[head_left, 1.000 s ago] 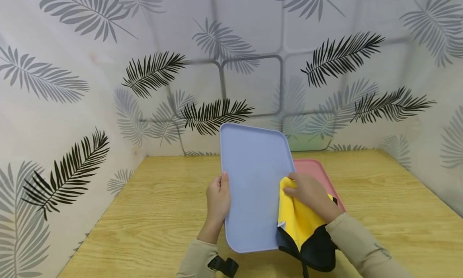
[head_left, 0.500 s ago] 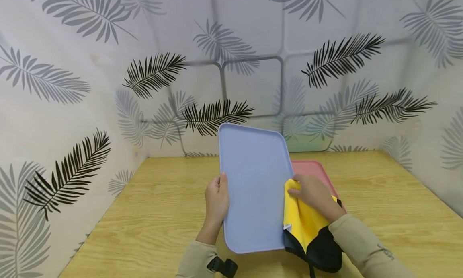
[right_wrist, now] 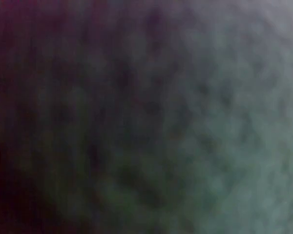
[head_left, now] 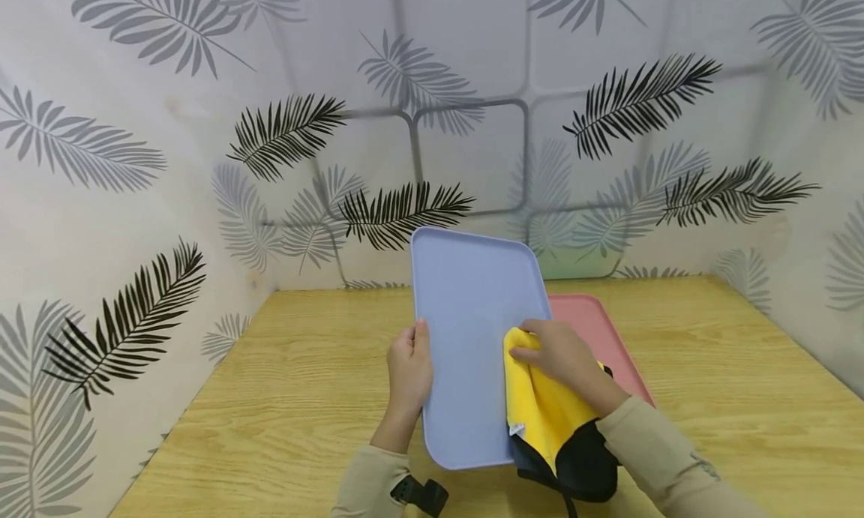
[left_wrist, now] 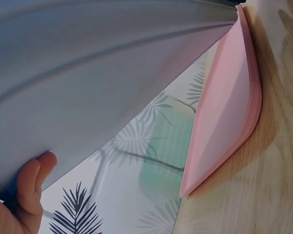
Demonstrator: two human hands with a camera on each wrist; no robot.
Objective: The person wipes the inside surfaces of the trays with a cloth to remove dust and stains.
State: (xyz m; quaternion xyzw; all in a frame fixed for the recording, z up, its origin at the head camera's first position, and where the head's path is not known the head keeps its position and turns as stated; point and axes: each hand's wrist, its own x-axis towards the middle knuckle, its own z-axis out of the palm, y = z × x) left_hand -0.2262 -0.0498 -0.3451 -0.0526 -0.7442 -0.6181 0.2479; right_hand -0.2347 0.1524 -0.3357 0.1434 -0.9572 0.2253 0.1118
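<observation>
My left hand (head_left: 410,368) grips a light blue tray (head_left: 466,353) by its left edge, thumb on the front face, and holds it tilted up above the table. In the left wrist view, fingers (left_wrist: 33,178) curl onto the tray's underside (left_wrist: 83,92). My right hand (head_left: 560,357) holds a yellow and black cloth (head_left: 533,405) against the tray's right part. The cloth's black side hangs in a fold below, with a small white tag at its edge. The right wrist view is dark and blurred, so nothing can be made out there.
A pink tray (head_left: 597,327) lies on the wooden table (head_left: 304,375), behind the blue tray and the right hand. It also shows in the left wrist view as a pink tray (left_wrist: 224,97). A leaf-patterned curtain (head_left: 472,76) hangs behind and along the sides.
My right hand and the cloth first shift right toward the tray's right edge, then back left, further onto its face than before. The left hand and blue tray stay nearly still.
</observation>
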